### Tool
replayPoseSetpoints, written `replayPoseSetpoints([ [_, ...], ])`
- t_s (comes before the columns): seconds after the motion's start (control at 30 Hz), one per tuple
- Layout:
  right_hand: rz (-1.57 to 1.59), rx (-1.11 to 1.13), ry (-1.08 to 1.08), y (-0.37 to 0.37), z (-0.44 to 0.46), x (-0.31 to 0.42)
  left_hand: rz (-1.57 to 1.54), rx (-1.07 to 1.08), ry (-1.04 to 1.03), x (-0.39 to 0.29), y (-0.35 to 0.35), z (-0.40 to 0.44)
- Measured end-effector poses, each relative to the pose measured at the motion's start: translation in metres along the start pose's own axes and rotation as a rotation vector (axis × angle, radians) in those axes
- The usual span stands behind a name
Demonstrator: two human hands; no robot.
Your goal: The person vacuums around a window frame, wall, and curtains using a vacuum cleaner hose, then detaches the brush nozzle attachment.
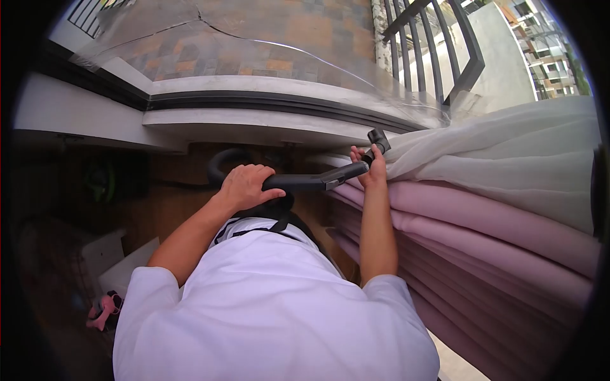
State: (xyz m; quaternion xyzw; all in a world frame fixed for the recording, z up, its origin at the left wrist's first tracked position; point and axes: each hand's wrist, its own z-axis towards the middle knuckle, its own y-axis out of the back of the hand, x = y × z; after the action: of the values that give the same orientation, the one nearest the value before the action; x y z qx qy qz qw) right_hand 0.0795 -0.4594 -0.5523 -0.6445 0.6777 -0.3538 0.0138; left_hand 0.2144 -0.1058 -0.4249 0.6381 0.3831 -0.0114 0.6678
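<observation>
My left hand [246,185] is wrapped around the black handle [298,183] of a vacuum cleaner hose, at waist height. The curved hose [219,166] loops behind that hand. At the handle's far end, my right hand [373,166] holds a small black nozzle [379,138] that points up and away from me. Its fingers curl around the nozzle's lower part; whether the nozzle is fully joined to the handle cannot be made out.
A ledge [254,117] with a dark window track [273,100] runs ahead. Pink curtains [483,209] and a white sheer curtain [495,146] hang close by my right arm. Clear plastic sheeting [286,51] lies beyond the track. A pink object [101,312] is at lower left.
</observation>
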Motion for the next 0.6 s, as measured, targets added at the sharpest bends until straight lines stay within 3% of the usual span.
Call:
replayPoseSetpoints([
  [0.07,-0.052,0.044,-0.054,-0.013,-0.018,-0.01,0.023,-0.017,-0.027,0.003,0.0,-0.006],
  [0.2,0.075,0.042,0.034,-0.04,-0.053,-0.025,0.063,-0.063,-0.043,0.021,0.013,-0.027],
  [0.3,-0.016,-0.048,0.143,-0.071,-0.073,-0.051,0.075,-0.115,-0.068,0.031,0.024,-0.037],
  [0.47,-0.022,-0.067,0.243,-0.139,-0.093,-0.125,0.059,-0.148,-0.058,0.112,0.076,-0.081],
  [0.6,-0.053,0.176,0.317,-0.227,-0.139,-0.185,-0.15,-0.106,0.07,0.171,0.145,-0.116],
])
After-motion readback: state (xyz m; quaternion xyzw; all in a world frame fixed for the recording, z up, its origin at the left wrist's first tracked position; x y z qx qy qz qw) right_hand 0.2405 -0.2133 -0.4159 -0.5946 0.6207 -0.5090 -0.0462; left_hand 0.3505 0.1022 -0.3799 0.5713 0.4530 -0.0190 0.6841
